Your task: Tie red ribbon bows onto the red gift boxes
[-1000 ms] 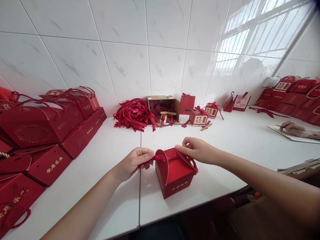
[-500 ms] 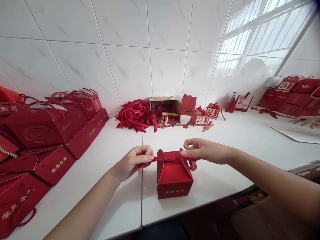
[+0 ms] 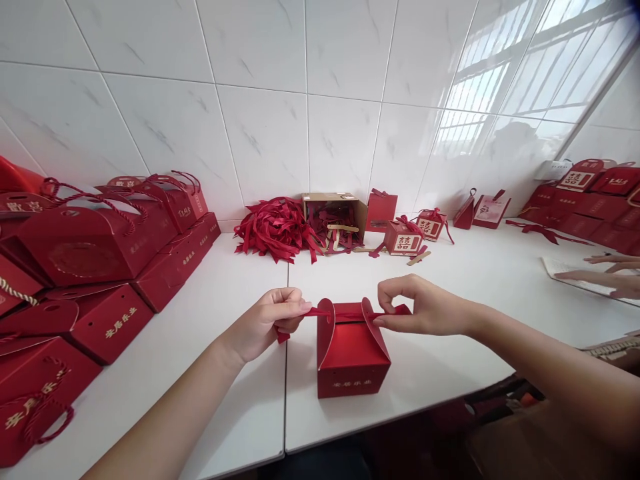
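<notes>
A small red gift box (image 3: 354,373) with gold characters on its front stands upright on the white table. Its two side flaps curve up and inward. A red ribbon (image 3: 345,315) runs through the holes in both flaps and across the top. My left hand (image 3: 280,317), left of the box, is closed on one end of the ribbon, and a short tail hangs below the fingers. On the other side, my right hand (image 3: 413,307) pinches the ribbon close to the right flap, with its end showing behind the fingers.
Red boxes with cord handles (image 3: 95,247) are stacked at left. Against the tiled wall are a heap of red ribbons (image 3: 275,230), an open carton (image 3: 357,210) and small finished boxes (image 3: 404,237). At far right, another person's hands (image 3: 610,273) rest over a notebook (image 3: 560,268).
My right hand has shifted from behind the right flap to its outer side, gripping the ribbon there. The left hand stays on its end. The other person's hands have come further into view.
</notes>
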Demonstrator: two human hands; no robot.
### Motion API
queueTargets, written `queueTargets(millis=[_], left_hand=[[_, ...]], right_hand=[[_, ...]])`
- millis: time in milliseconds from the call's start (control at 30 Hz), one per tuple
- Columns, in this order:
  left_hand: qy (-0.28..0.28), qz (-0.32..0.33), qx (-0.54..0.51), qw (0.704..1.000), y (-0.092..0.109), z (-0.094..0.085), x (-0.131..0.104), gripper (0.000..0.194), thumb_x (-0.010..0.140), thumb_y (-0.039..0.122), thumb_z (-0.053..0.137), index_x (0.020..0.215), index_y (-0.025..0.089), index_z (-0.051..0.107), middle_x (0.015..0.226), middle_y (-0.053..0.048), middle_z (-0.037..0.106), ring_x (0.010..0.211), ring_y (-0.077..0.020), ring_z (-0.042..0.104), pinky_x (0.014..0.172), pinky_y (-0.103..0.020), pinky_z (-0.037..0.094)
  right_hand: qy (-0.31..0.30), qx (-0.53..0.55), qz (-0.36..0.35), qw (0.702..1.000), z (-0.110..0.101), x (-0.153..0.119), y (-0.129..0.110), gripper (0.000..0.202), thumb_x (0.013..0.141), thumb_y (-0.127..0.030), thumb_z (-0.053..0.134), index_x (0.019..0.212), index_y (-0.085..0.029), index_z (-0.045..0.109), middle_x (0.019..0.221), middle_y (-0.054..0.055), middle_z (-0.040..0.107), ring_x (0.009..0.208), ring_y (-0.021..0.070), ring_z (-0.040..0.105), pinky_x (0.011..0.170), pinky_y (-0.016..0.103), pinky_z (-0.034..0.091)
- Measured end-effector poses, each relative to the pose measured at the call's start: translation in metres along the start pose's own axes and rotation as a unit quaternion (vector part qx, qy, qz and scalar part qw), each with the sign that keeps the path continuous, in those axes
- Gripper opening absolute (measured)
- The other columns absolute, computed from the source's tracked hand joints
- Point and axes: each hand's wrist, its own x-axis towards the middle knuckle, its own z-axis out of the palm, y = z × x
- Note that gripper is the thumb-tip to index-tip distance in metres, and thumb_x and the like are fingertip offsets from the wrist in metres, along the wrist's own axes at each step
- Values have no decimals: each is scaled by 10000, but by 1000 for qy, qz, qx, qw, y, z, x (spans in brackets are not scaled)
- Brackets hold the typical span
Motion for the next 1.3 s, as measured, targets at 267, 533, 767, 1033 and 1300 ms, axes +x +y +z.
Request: queueTargets(millis=[267, 533, 767, 1033, 1300], left_hand=[[5, 28, 22, 999, 8, 0, -5, 480, 698, 330, 658, 545, 182, 227, 517, 67, 211, 470, -61, 188, 458, -231, 152], [-80, -97, 94, 988, 3, -7, 1, 454, 725, 321, 644, 548, 187, 248, 500, 77, 180, 458, -64, 119, 463, -251, 77], [-107, -134, 155, 973, 3, -10, 2, 476, 727, 398, 654, 554, 192, 262, 498, 75, 231, 454, -65, 140, 460, -258, 71], [0, -128, 102, 987, -4, -21, 12, 406, 724, 453, 647, 613, 188, 361, 548, 81, 210, 453, -55, 121, 463, -247, 57], [208, 0, 129, 969, -3, -15, 13, 282, 673, 415, 670, 770, 188, 533, 712, 24, 457, 626, -103, 414, 562, -217, 319]], right_hand=[[-2, -279, -145, 949, 1, 1, 4, 289, 700, -69, 472, 519, -194, 284, 576, -23, 379, 588, 126, 317, 702, 307, 316], [-58, -309, -104, 943, 8, -2, 9, 235, 705, -49, 438, 522, -183, 376, 578, -21, 452, 546, 108, 329, 770, 331, 315], [-96, -269, -27, 958, 13, -2, 10, 251, 679, -42, 443, 526, -176, 297, 544, -48, 449, 472, 79, 268, 762, 316, 341], [-19, -359, 33, 933, 16, 5, 15, 212, 802, -133, 420, 597, -186, 423, 617, 11, 562, 538, 118, 454, 692, 308, 346], [14, -430, 140, 892, 14, 5, 13, 42, 780, -218, 510, 793, -186, 534, 848, 44, 616, 642, 163, 567, 549, 273, 324]])
